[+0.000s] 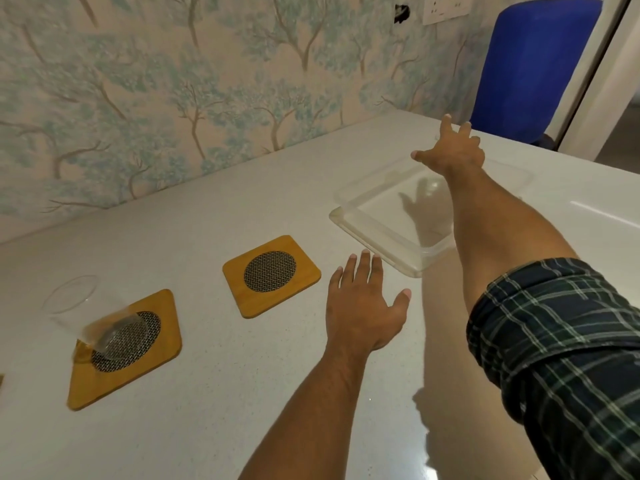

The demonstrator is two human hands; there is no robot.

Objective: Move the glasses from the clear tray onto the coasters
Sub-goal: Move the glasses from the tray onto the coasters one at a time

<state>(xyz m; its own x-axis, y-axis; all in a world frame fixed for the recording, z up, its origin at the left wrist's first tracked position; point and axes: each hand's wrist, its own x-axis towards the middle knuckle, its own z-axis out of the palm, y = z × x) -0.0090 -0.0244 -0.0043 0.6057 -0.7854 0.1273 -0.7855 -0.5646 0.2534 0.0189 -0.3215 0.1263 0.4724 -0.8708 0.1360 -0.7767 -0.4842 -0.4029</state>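
Note:
A clear glass [86, 317] stands on the left wooden coaster [138, 372], over its mesh centre. The middle coaster [239, 292] is bare. The clear tray [381, 237] lies at the right on the white table; no glass shows clearly inside it, only my hand's shadow. My left hand [363, 303] rests flat on the table with fingers apart, between the middle coaster and the tray's near corner. My right hand [450, 150] is stretched out over the tray's far side, fingers spread and holding nothing that I can see.
The white table [242, 393] runs along a wallpapered wall at the back. A blue chair [530, 71] stands beyond the far right corner. A sliver of another coaster [1, 381] shows at the left edge.

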